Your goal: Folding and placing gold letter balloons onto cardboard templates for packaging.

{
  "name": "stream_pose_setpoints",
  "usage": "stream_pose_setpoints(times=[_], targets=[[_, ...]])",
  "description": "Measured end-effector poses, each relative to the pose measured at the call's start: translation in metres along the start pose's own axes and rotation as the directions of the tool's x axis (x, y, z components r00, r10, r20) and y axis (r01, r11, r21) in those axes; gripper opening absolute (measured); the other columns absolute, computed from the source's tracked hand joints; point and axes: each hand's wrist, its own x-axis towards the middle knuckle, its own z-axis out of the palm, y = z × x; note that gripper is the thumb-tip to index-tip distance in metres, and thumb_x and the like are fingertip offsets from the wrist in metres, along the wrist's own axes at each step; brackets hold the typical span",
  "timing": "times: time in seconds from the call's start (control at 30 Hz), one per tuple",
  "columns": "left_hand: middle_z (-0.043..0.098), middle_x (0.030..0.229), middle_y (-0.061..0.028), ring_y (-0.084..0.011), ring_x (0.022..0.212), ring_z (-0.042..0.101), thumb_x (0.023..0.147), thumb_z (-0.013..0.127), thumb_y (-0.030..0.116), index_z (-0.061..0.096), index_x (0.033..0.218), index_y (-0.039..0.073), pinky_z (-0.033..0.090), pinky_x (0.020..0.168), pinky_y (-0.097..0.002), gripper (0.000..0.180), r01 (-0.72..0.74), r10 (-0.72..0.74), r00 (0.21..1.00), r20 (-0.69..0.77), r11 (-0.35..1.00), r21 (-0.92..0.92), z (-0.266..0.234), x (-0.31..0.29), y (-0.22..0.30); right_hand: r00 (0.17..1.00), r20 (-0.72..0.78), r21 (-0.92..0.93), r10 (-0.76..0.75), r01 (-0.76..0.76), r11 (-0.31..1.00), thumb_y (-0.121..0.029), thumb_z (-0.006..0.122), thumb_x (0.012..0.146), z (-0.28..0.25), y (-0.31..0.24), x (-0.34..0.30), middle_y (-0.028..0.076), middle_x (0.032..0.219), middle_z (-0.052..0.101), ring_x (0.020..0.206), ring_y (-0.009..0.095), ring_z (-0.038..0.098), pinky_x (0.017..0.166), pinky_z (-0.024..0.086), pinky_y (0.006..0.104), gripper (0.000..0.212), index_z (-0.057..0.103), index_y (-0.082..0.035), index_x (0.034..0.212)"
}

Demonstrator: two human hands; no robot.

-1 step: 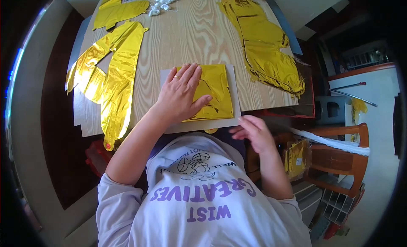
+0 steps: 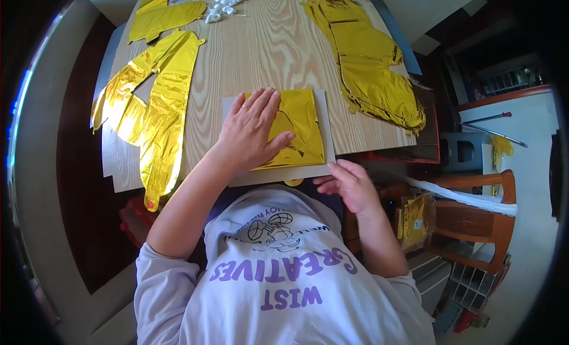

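Note:
A gold foil balloon (image 2: 302,123), folded into a flat square, lies on a pale grey card (image 2: 320,171) at the table's near edge. My left hand (image 2: 252,128) rests flat across the left part of the foil, fingers stretched out and thumb spread to the right. At the card's near right corner is my right hand (image 2: 351,185), its fingertips closed on that corner and the other fingers curled below the edge. A small gold tab (image 2: 293,182) pokes out under the card's near edge.
Unfolded gold foil balloons lie at the left (image 2: 169,108) and right (image 2: 367,60) of the wooden table (image 2: 261,54). White ribbon coils (image 2: 227,2) sit at the far edge. Right of me stands a wooden chair (image 2: 468,220) with white strands over it and a bag of gold foil (image 2: 416,220) beside it.
My right hand has shifted very slightly left, still at the card's corner. My left hand stays flat on the foil.

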Motion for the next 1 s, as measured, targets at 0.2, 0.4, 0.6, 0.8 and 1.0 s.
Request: stream_pose_setpoints(times=[0.2, 0.4, 0.6, 0.8, 1.0], targets=[[0.047, 0.15, -0.0203, -0.0349, 0.144, 0.04, 0.097, 0.053, 0.056, 0.04, 0.149, -0.003, 0.026, 0.12, -0.0538, 0.08, 0.029, -0.028, 0.999, 0.034, 0.998, -0.048, -0.008, 0.005, 0.001, 0.995, 0.01, 0.034, 0.099, -0.1, 0.994, -0.015, 0.062, 0.097, -0.029, -0.015, -0.034, 0.016, 0.084, 0.074, 0.065, 0.02, 0.072, 0.06, 0.06, 0.029, 0.021, 0.069, 0.004, 0.105], [0.046, 0.152, -0.0196, -0.035, 0.146, 0.037, 0.097, 0.052, 0.055, 0.042, 0.149, -0.002, 0.021, 0.122, -0.0524, 0.078, 0.028, -0.032, 0.998, -0.048, 0.997, -0.07, 0.006, -0.006, -0.005, 0.882, -0.31, -0.654, -0.354, 0.073, 0.753, -0.01, 0.056, 0.1, -0.114, -0.104, -0.108, 0.005, 0.082, 0.07, 0.067, 0.011, 0.066, 0.066, 0.054, 0.0253, 0.015, 0.067, -0.001, 0.097], [0.043, 0.154, -0.0201, -0.037, 0.148, 0.033, 0.098, 0.052, 0.053, 0.042, 0.149, 0.0, 0.02, 0.122, -0.0524, 0.074, 0.021, -0.026, 0.998, -0.054, 0.997, -0.08, 0.005, -0.005, -0.003, 0.643, -0.235, -0.618, -0.729, 0.48, 0.623, -0.01, 0.056, 0.1, -0.094, -0.147, -0.018, 0.01, 0.094, 0.073, 0.078, 0.014, 0.07, 0.073, 0.053, 0.0286, 0.015, 0.061, 0.001, 0.11], [0.043, 0.154, -0.0203, -0.0391, 0.148, 0.032, 0.098, 0.053, 0.05, 0.044, 0.147, 0.0, 0.019, 0.122, -0.0547, 0.07, 0.013, -0.023, 0.993, -0.114, 0.996, -0.089, 0.005, -0.007, -0.002, 0.768, -0.054, -0.946, -0.638, 0.166, 0.279, -0.018, 0.068, 0.088, -0.031, -0.128, 0.116, 0.018, 0.088, 0.073, 0.075, 0.016, 0.072, 0.066, 0.053, 0.0327, 0.024, 0.068, 0.003, 0.099], [0.047, 0.15, -0.0199, -0.0391, 0.145, 0.037, 0.097, 0.057, 0.046, 0.048, 0.143, 0.001, 0.019, 0.121, -0.0571, 0.065, 0.057, -0.065, 0.987, -0.149, 0.997, -0.058, -0.002, -0.009, 0.001, 0.969, 0.237, -0.945, 0.065, 0.215, 0.247, -0.021, 0.071, 0.082, 0.019, -0.144, 0.085, 0.011, 0.068, 0.068, 0.062, 0.015, 0.061, 0.06, 0.049, 0.0335, 0.021, 0.074, 0.001, 0.084]])
